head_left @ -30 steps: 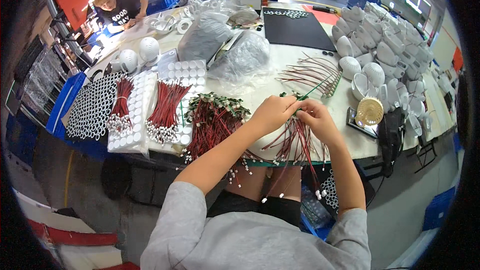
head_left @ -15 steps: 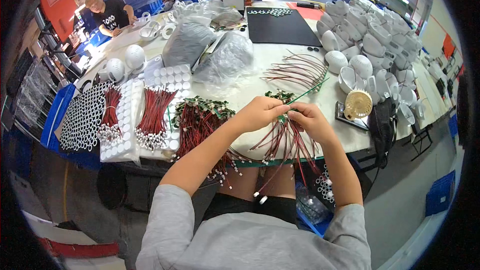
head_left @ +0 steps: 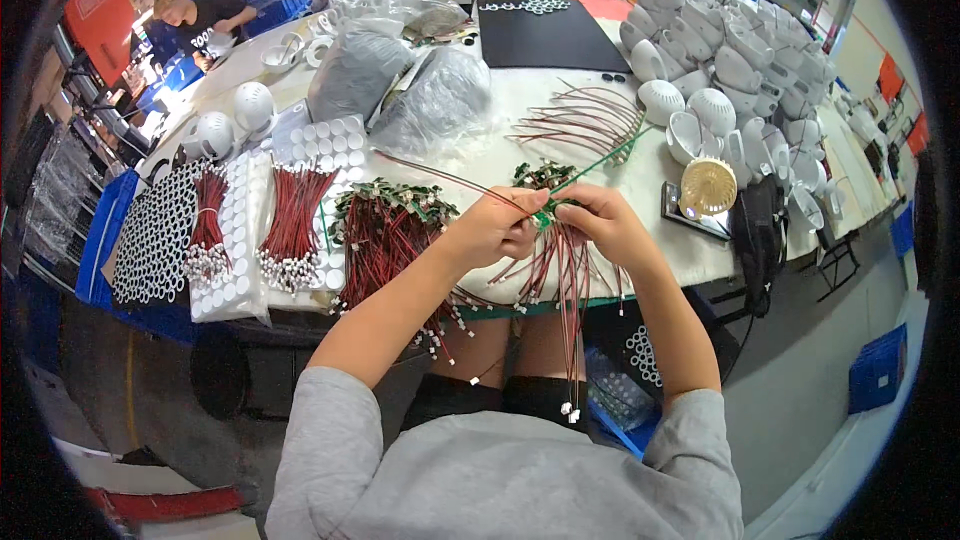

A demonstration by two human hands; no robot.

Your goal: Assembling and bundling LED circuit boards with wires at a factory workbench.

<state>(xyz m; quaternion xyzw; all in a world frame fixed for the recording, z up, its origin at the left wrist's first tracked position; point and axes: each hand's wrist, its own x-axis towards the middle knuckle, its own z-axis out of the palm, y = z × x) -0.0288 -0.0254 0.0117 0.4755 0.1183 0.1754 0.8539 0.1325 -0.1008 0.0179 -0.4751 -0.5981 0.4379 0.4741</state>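
Green strip (head_left: 602, 159) sits pinched by left fingers (head_left: 519, 231) and right fingers (head_left: 580, 212); white lettering (head_left: 221, 41) marks a co-worker's black shirt (head_left: 214, 14)

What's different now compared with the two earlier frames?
Red wires now stick out leftward from the left hand, which has curled in further. The right hand stays beside it, both still at the green strip. The wire pile and white shells are unmoved.

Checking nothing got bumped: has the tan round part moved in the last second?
No: the tan round part keeps its place against the black mat; both shift together as the view moves.
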